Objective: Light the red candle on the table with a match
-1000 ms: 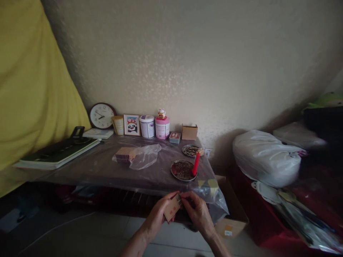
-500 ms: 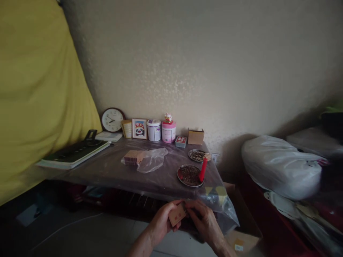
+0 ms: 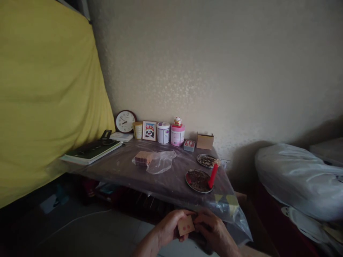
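Below the table's front edge, at the bottom of the view, a small tan card [image 3: 185,225] with two red marks on its face sits between both hands. The left hand [image 3: 169,227] grips its left side, thumb across the top and fingers curled behind. The right hand [image 3: 214,232] meets the card's right edge with its fingertips pinched on it; the exact hold there is hard to make out in the dim light. Both hands hang in front of the table, over the floor, touching each other around the card.

Just above them the table [image 3: 120,167] is draped in clear plastic sheeting that hangs past the front right corner. Nearest on it stands a round dish [image 3: 197,180] of dark bits, with a red candle [image 3: 213,175] leaning at its right rim. Behind that lies a second dish [image 3: 206,160]. Toward the middle rests a stack of brown cards [image 3: 142,157], just beside a crumpled clear bag [image 3: 162,161]. Along the wall stand a clock [image 3: 125,121], a framed panda picture [image 3: 149,130], a white tin [image 3: 163,132], a pink tin [image 3: 177,135] topped with a small figurine, a small red box [image 3: 189,145] and an open carton [image 3: 205,140]. A dark book [image 3: 91,151] lies at the left end, against a yellow cloth [image 3: 45,92]. Right of the table sits a white sack [image 3: 297,178].
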A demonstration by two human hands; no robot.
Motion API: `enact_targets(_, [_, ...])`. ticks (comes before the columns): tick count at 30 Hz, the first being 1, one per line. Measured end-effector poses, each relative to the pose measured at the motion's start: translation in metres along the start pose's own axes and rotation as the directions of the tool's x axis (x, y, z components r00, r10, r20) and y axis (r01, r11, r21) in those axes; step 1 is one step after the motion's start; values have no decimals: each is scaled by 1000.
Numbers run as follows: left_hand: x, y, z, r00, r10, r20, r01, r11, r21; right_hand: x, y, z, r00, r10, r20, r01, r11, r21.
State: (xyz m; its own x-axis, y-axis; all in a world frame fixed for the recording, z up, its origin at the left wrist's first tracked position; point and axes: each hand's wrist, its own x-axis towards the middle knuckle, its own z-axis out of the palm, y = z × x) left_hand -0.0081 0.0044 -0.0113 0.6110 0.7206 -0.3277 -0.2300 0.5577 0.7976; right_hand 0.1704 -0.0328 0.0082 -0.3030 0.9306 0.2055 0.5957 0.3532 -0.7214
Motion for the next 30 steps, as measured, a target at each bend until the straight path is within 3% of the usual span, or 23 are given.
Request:
enact_targets(17, [0,-3,-2,1000,-14,11,13,998,56,-4,-4,-2,999,-50,-8,50,994,-96])
enact_targets(26, [-3,-1,-2,1000,9,15,-9,999,40,-4,-2,-1,998,-43,-54,37,993,-110])
enact_targets(30, [-2,0,-2,1000,22,7,-22,1000,9,-2,3,0,996,18,-92,-26,996,-89])
